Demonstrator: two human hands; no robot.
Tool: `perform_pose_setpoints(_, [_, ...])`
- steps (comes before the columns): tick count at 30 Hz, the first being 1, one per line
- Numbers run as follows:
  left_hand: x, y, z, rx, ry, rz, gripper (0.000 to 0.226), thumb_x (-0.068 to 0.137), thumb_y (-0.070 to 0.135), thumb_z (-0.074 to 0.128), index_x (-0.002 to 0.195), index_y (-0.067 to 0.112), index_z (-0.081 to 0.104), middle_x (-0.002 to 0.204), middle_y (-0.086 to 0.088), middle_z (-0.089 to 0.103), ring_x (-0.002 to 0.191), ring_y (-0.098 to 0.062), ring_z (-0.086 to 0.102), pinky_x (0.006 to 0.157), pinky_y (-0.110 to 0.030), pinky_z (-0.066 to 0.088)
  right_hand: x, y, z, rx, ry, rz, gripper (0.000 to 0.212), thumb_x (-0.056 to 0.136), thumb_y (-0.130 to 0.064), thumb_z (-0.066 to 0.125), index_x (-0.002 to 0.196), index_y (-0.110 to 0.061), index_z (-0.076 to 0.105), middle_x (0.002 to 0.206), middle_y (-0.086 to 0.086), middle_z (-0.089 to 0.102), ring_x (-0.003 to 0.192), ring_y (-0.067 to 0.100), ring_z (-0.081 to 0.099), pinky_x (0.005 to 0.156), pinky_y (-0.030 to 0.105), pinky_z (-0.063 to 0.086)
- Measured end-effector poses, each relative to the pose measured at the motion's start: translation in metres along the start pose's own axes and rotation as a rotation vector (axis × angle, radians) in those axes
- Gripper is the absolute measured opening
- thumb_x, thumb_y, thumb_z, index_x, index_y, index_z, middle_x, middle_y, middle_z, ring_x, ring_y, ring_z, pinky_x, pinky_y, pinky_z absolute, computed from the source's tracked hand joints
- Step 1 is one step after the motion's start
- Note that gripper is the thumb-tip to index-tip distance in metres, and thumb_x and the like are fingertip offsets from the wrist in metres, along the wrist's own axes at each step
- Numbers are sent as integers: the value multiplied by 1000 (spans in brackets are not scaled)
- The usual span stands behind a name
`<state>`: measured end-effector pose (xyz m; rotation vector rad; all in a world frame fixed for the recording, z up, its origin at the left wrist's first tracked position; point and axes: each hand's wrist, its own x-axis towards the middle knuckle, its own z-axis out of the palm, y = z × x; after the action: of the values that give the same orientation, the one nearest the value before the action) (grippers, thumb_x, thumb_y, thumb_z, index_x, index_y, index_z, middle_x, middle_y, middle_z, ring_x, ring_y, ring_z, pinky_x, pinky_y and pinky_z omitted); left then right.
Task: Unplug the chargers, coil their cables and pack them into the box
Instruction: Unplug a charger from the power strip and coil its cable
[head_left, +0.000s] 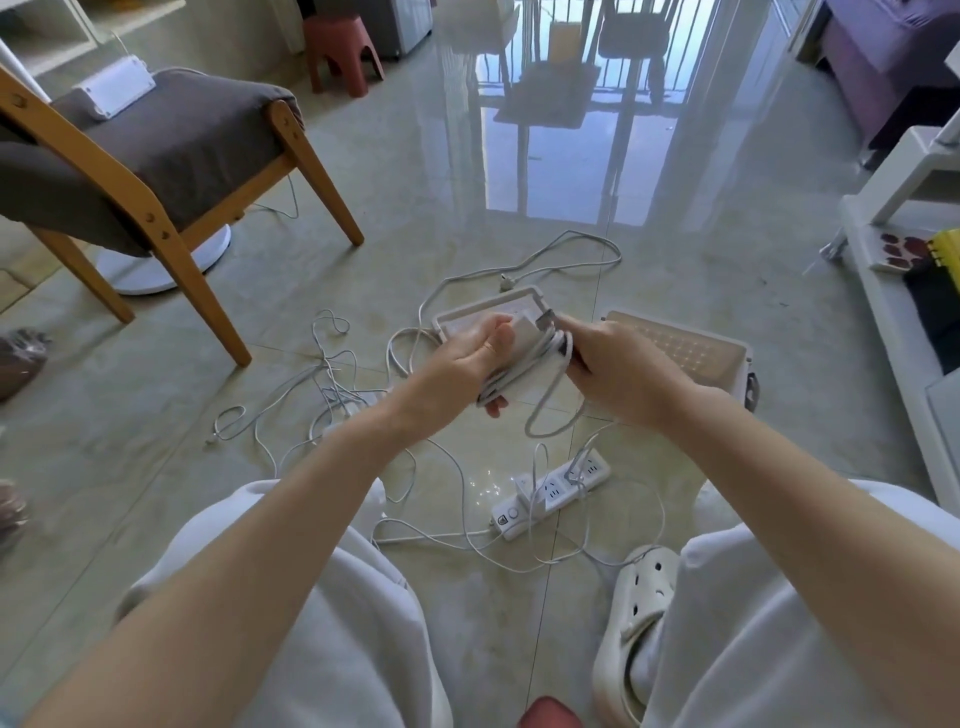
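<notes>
Charger (527, 332), a white brick with its cable (556, 348) wound round it, is held up between both hands above the floor (467, 182), just in front of the open box (727, 358). The left hand (467, 364) grips the brick, fingers curled beneath it. The right hand (618, 369) pinches the cable wraps at its side. Nearer the person, a power strip (550, 493) lies on the floor with plugs in it, and loose white cables (311, 400) lie tangled to its left.

No readable text, label or number anywhere.
</notes>
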<state>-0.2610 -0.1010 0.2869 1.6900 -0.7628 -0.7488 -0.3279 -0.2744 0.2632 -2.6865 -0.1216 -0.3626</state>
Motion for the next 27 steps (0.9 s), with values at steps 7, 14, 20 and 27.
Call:
perform_pose_setpoints(7, [7, 1, -1, -765, 327, -54, 44, 103, 33, 28, 130, 3, 45, 89, -9, 55, 72, -17, 54, 66, -28, 51, -12, -22, 21, -126, -89, -1, 64, 95, -45, 6, 85, -12, 60, 65, -3, 61, 53, 17, 60, 50, 30, 51])
perform_pose_setpoints(14, [9, 2, -3, -658, 357, -63, 42, 102, 41, 27, 102, 17, 62, 86, -7, 56, 74, -18, 51, 72, -32, 40, -26, -51, 51, 102, -469, 204, 33, 100, -12, 34, 130, 0, 35, 99, 11, 62, 90, 28, 60, 70, 31, 44])
perform_pose_setpoints(20, [10, 0, 7, -431, 373, -86, 39, 102, 39, 25, 104, 17, 56, 84, -12, 56, 70, -23, 51, 62, -35, 45, -6, -38, 23, 1607, -181, 815, 50, 84, 18, 41, 131, 5, 37, 127, 17, 55, 113, 22, 56, 91, 26, 48])
perform_pose_setpoints(27, [8, -3, 8, -681, 300, -135, 40, 104, 30, 20, 106, 8, 53, 91, -15, 64, 77, -19, 67, 75, -32, 57, -5, -40, 17, 1750, -186, 802, 16, 93, -10, 49, 98, -2, 63, 89, 6, 67, 80, 10, 61, 73, 14, 51])
